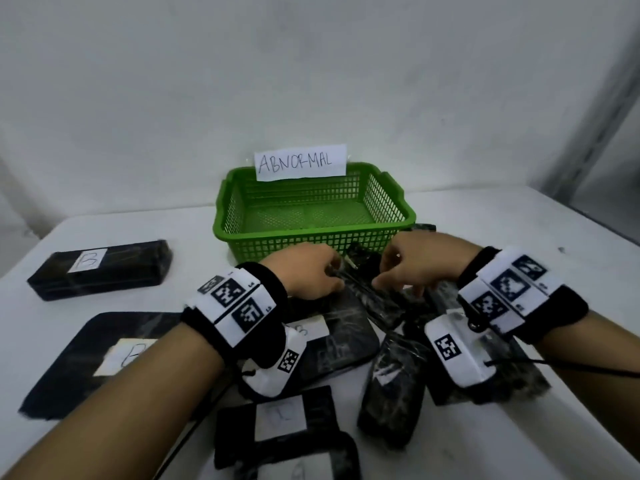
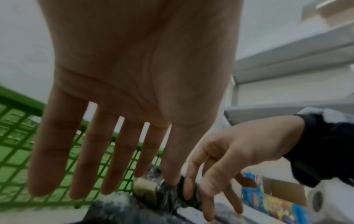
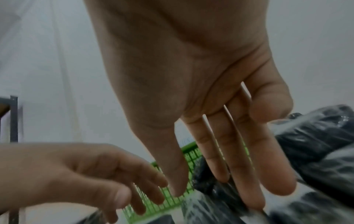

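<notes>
As the black-wrapped parcel (image 1: 372,299) lies against the green basket (image 1: 311,216), the left hand (image 1: 308,271) and right hand (image 1: 419,261) touch it with straight, spread fingers, gripping nothing yet, probably to lift it.

All 3 views are pretty dim and flat, greyish with a slight green cast. The light is diffuse, so no hard shadows, just faint soft ones under the wrists. Head view is soft overall, and the wide angle bends the table (image 1: 519,237) edge and the wall (image 1: 311,81) corner at right. Plastic wrap on the black packages (image 1: 391,386) throws small white glints. Wrist views are worse: left hand (image 2: 134,68) and right hand (image 3: 191,75) loom huge and underlit against the brighter wall, fingertips smeared, and the green basket (image 2: 19,101) mesh is blurry.
</notes>
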Tool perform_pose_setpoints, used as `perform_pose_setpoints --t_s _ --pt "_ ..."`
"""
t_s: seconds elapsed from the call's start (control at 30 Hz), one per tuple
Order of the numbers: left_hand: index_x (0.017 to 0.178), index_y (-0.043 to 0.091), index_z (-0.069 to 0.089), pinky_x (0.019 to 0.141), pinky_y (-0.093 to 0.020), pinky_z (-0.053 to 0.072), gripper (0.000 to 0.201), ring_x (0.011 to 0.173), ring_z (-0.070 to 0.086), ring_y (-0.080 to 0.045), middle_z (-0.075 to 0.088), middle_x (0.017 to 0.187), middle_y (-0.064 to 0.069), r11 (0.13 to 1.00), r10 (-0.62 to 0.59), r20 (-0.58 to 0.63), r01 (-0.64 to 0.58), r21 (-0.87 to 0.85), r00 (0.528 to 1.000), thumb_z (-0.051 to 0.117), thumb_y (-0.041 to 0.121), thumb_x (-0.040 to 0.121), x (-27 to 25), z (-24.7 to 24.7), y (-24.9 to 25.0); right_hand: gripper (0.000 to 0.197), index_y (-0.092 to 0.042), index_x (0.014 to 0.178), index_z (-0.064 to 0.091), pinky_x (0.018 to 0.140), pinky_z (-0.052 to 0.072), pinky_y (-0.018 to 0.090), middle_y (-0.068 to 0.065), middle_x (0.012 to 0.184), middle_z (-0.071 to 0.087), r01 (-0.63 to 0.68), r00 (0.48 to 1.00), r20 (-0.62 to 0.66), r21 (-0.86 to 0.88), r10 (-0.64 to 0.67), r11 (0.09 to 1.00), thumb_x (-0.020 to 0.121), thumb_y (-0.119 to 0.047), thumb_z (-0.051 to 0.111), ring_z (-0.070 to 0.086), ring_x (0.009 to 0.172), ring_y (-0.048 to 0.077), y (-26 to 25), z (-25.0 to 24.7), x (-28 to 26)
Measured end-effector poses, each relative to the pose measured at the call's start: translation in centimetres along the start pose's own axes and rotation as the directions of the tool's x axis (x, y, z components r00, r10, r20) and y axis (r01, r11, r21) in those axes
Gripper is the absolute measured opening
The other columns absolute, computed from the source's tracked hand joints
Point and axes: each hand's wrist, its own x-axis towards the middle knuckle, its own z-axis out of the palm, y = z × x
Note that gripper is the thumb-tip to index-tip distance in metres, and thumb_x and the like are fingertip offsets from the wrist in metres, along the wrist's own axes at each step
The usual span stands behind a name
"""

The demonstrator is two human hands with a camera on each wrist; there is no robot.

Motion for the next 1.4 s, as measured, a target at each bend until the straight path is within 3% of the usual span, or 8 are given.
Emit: perform_pose_setpoints --t_s 0.27,0.47,0.67,0.9,1.13,1.23,1.3,1.4 --pt "0.130 0.019 0.060 0.091 -0.031 0.049 0.040 0.109 0.061 -0.020 0.065 0.125 -0.001 0.999 -0.053 0.045 0.052 0.013 0.998 0.055 0.041 0.097 1.0 0.1 0.5 0.063 -0.026 0.114 0.066 0.073 0.049 0.032 -0.003 0.106 0.068 0.102 0.995 0.034 -0.293 -0.097 0.951 0.066 -0.063 0.082 0.059 0.089 0.021 -0.1 2.7 0.4" --pt "0.140 0.028 0.049 0.096 -0.029 0.044 0.057 0.115 0.056 -0.013 0.056 0.137 0.006 0.972 -0.081 -0.135 0.048 -0.232 0.988 0.061 0.052 0.090 -1.2 -1.3 -0.1 0.030 -0.020 0.103 0.067 0.076 0.055 0.034 -0.001 0.094 0.070 0.230 0.957 -0.215 0.148 -0.195 0.962 0.093 -0.046 0.056 0.066 0.078 0.016 1.4 0.1 -1.0" --pt "0.131 0.032 0.054 0.083 -0.023 0.055 0.073 0.108 0.063 -0.008 0.063 0.119 0.009 0.717 -0.155 -0.444 -0.209 -0.666 0.883 0.070 0.057 0.064 -3.8 -3.0 -1.5 0.039 -0.008 0.090 0.060 0.049 0.043 0.029 0.005 0.065 0.068 0.328 0.935 -0.347 0.773 -0.072 0.543 0.106 -0.031 0.034 0.059 0.049 0.022 -0.8 -2.4 -1.0" --pt "0.116 0.019 0.061 0.069 -0.026 0.056 0.038 0.085 0.066 -0.009 0.065 0.099 0.005 0.501 -0.326 -0.561 -0.364 -0.785 0.761 0.075 0.027 0.081 -4.3 -3.8 -5.9 0.051 -0.013 0.093 0.065 0.050 0.050 0.030 0.008 0.062 0.072 0.390 0.919 -0.389 0.873 -0.066 0.292 0.111 -0.040 0.026 0.063 0.048 0.023 -6.2 -1.4 1.5" --pt "0.088 0.014 0.059 0.062 -0.023 0.054 0.026 0.070 0.063 -0.011 0.062 0.083 -0.001 0.481 -0.407 -0.704 -0.519 -0.707 0.582 0.078 -0.001 0.077 -3.5 -4.2 -7.3 0.051 -0.014 0.114 0.063 0.066 0.061 0.037 0.001 0.098 0.074 0.464 0.874 -0.452 0.885 -0.176 0.030 0.085 -0.057 0.062 0.069 0.064 0.020 -7.4 -2.6 3.5" --pt "0.088 0.015 0.058 0.056 -0.022 0.047 0.022 0.063 0.060 -0.010 0.064 0.068 0.004 0.564 -0.344 -0.635 -0.388 -0.729 0.692 0.079 0.017 0.080 -3.5 -3.7 -7.0 0.042 -0.017 0.118 0.061 0.076 0.060 0.037 0.001 0.107 0.076 0.545 0.820 -0.535 0.839 -0.201 -0.011 0.083 -0.035 0.072 0.073 0.084 0.020 -7.1 -2.7 4.3" --pt "0.108 0.023 0.058 0.061 -0.023 0.046 0.030 0.075 0.066 -0.010 0.070 0.082 0.005 0.578 -0.271 -0.563 -0.336 -0.744 0.781 0.075 0.022 0.084 -3.7 -3.4 -6.4 0.036 -0.022 0.125 0.063 0.090 0.058 0.039 -0.001 0.121 0.074 0.623 0.763 -0.573 0.775 -0.298 0.106 0.089 -0.021 0.067 0.072 0.105 0.016 -7.4 -2.5 4.4" --pt "0.134 0.027 0.045 0.058 -0.025 0.054 0.060 0.089 0.072 -0.015 0.071 0.112 -0.003 0.480 -0.248 -0.552 -0.394 -0.783 0.796 0.075 0.011 0.083 -3.9 -3.7 -5.9 0.049 -0.028 0.141 0.056 0.102 0.052 0.036 -0.004 0.136 0.065 0.701 0.701 -0.543 0.647 -0.463 0.302 0.093 -0.024 0.067 0.064 0.123 0.011 -8.0 -1.7 4.4"
